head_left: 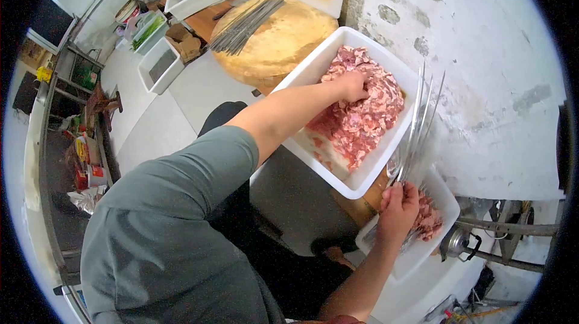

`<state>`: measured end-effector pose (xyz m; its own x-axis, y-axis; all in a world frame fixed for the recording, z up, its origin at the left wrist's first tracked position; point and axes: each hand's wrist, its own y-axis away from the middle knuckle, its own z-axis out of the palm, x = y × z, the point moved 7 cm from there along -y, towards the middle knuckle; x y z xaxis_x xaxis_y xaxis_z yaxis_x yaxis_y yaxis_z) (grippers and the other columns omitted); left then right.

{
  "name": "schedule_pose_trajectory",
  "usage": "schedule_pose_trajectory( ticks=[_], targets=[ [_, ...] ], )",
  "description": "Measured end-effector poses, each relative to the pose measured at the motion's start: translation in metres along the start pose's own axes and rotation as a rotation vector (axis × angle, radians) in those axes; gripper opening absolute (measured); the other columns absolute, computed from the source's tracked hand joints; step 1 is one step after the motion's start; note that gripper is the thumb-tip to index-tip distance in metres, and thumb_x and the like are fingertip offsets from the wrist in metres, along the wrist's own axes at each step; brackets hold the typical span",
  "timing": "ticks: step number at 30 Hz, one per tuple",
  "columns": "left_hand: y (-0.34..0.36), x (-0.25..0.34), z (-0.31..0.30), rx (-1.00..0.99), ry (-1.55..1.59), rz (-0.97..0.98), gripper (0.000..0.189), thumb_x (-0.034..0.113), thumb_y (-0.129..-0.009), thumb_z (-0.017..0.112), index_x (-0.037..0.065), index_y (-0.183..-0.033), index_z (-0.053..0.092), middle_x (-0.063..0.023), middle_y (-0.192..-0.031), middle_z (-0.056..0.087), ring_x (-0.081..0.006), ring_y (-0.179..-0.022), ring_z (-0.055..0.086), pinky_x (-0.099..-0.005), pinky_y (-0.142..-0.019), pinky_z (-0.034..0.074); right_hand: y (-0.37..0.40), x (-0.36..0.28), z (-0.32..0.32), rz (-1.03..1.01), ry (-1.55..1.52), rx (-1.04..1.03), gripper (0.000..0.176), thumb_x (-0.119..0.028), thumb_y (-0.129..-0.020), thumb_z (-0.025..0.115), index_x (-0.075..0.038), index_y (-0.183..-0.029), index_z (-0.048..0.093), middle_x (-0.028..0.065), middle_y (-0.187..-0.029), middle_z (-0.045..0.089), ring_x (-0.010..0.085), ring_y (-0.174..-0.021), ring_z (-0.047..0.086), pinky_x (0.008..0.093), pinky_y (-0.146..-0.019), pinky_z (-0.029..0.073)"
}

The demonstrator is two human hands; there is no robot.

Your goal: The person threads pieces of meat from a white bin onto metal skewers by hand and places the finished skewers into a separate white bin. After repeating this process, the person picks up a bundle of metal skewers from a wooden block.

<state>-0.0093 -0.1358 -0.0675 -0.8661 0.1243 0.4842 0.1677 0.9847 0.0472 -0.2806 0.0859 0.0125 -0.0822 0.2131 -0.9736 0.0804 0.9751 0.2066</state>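
A deep white plastic tub (pixel 283 79) holds a heap of chopped raw meat (pixel 377 110), pink with pale fat. My left hand (pixel 354 87) reaches into the heap, its fingers curled into the meat and their tips partly hidden. Lower right, my right hand (pixel 399 200) is closed around several long metal skewers (pixel 417 125), which point up and away beside the tub's right side. Below that hand, a smaller white tray (pixel 446 203) contains more meat pieces (pixel 428 218) and metal skewers, partly covered by my wrist.
Beyond the tub, a bundle of dark flat skewers (pixel 247 25) lies on a thick round wooden chopping block (pixel 301 40). A worn white wall (pixel 482 82) stands close on the right. White bins (pixel 160 85) sit on the floor at upper left, and a metal kettle (pixel 458 241) is at lower right.
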Motion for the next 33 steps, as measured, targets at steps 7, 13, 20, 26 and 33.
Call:
schedule_pose_trajectory(
  ticks=[7, 13, 20, 26, 33],
  targets=[
    [-0.006, 0.005, 0.003, -0.067, 0.038, -0.067, 0.042, 0.032, -0.082, 0.068, 0.004, -0.114, 0.065, -0.0226, -0.104, 0.066, -0.0371, -0.098, 0.064, -0.043, -0.088, 0.051, 0.006, 0.001, 0.001, 0.067, -0.157, 0.013, 0.017, -0.012, -0.096, 0.059, 0.0, -0.107, 0.054, 0.0007, -0.075, 0.056, 0.0054, -0.06, 0.05, 0.0197, -0.05, 0.042],
    [0.004, -0.005, -0.004, 0.001, 0.109, 0.028, 0.036, 0.037, -0.086, 0.064, 0.006, -0.103, 0.071, -0.0211, -0.1, 0.068, -0.0355, -0.091, 0.066, -0.0439, -0.084, 0.051, 0.01, 0.002, -0.003, 0.087, -0.204, 0.034, 0.015, -0.012, -0.095, 0.059, -0.001, -0.105, 0.054, -0.0001, -0.073, 0.055, 0.0054, -0.058, 0.049, 0.0197, -0.049, 0.041],
    [0.041, -0.012, -0.032, -0.019, 0.444, -0.188, 0.042, 0.039, -0.093, 0.058, 0.0, -0.104, 0.07, -0.0166, -0.097, 0.071, -0.0249, -0.086, 0.066, -0.0369, -0.084, 0.05, 0.016, -0.004, -0.004, 0.065, -0.133, 0.036, 0.01, -0.013, -0.095, 0.058, -0.004, -0.1, 0.055, -0.0018, -0.074, 0.054, 0.0044, -0.06, 0.049, 0.0178, -0.049, 0.04],
    [0.05, -0.016, -0.005, -0.154, 0.498, -0.126, 0.026, 0.026, -0.089, 0.064, 0.005, -0.102, 0.071, -0.0153, -0.095, 0.071, -0.0245, -0.087, 0.067, -0.0357, -0.083, 0.051, 0.018, -0.008, 0.0, 0.048, -0.185, -0.013, 0.008, -0.012, -0.095, 0.057, -0.006, -0.091, 0.054, -0.0043, -0.072, 0.051, 0.0034, -0.06, 0.046, 0.0159, -0.051, 0.04],
    [0.044, -0.004, 0.006, -0.115, -0.151, 0.023, 0.034, 0.019, -0.081, 0.066, 0.01, -0.113, 0.068, -0.0201, -0.106, 0.068, -0.0295, -0.099, 0.067, -0.0402, -0.091, 0.05, 0.018, -0.009, 0.002, 0.067, -0.162, -0.01, 0.008, -0.012, -0.095, 0.058, -0.005, -0.096, 0.054, -0.0021, -0.076, 0.054, 0.004, -0.063, 0.049, 0.0172, -0.052, 0.041]
  ],
)
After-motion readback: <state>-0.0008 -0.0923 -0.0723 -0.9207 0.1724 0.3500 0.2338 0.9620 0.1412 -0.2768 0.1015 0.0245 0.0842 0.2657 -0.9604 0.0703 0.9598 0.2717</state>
